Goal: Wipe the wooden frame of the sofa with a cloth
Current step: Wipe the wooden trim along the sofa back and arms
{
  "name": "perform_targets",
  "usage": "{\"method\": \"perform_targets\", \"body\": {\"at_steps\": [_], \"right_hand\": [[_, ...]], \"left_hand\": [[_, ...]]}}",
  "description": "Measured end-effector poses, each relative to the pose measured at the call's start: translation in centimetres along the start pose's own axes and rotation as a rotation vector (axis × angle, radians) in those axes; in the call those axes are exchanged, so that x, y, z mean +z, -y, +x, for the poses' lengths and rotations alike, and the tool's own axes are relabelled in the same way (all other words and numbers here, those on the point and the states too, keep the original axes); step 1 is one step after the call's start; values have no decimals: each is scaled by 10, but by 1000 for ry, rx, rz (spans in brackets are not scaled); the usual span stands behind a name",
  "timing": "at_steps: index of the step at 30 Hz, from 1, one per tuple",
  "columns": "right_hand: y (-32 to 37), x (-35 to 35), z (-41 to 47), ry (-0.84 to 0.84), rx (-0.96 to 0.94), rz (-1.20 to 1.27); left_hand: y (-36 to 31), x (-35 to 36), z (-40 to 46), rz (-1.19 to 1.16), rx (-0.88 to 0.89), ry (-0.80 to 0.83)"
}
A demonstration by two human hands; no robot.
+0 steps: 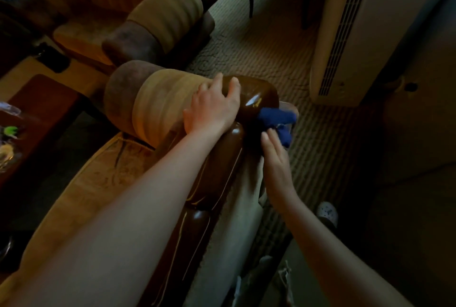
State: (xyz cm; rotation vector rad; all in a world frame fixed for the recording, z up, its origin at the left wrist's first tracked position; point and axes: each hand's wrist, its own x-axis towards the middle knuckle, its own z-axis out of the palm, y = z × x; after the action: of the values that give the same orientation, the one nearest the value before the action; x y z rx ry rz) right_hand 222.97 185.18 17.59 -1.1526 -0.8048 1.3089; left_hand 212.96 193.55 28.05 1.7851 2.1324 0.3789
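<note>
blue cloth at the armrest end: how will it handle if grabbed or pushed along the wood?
Likely floppy: the blue cloth lies bunched and folded against the wooden frame, under the right hand. Probably light. The glossy frame shows sharp highlights, so the cloth should slide easily.

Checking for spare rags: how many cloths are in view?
1: a crumpled blue fabric cloth against the glossy brown wooden sofa frame, at the right hand's fingers. Others may be hidden.

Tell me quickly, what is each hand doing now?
Left hand: open, resting on the glossy wooden frame.
Right hand: open, fingers pressing the blue cloth against the frame.
</note>
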Motion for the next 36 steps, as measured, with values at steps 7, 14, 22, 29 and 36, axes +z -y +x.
{"method": "perform_targets", "body": {"at_steps": [7,14,22,29,36], "right_hand": [[54,7,35,81,-460,-482],[63,25,18,105,-517,-544],[96,76,47,392,-712,-1177],[106,80,44,961,-742,-1164],[95,105,16,987,-879,-1253]], "left_hand": [[10,-9,-5,-700,-88,-274],[26,-30,-18,-674,-286,-287],[83,-35,-95,-239,-657,-199],[72,-16,-128,-102,-746,-423],[75,-7,-138,-213,-763,-796]]}}
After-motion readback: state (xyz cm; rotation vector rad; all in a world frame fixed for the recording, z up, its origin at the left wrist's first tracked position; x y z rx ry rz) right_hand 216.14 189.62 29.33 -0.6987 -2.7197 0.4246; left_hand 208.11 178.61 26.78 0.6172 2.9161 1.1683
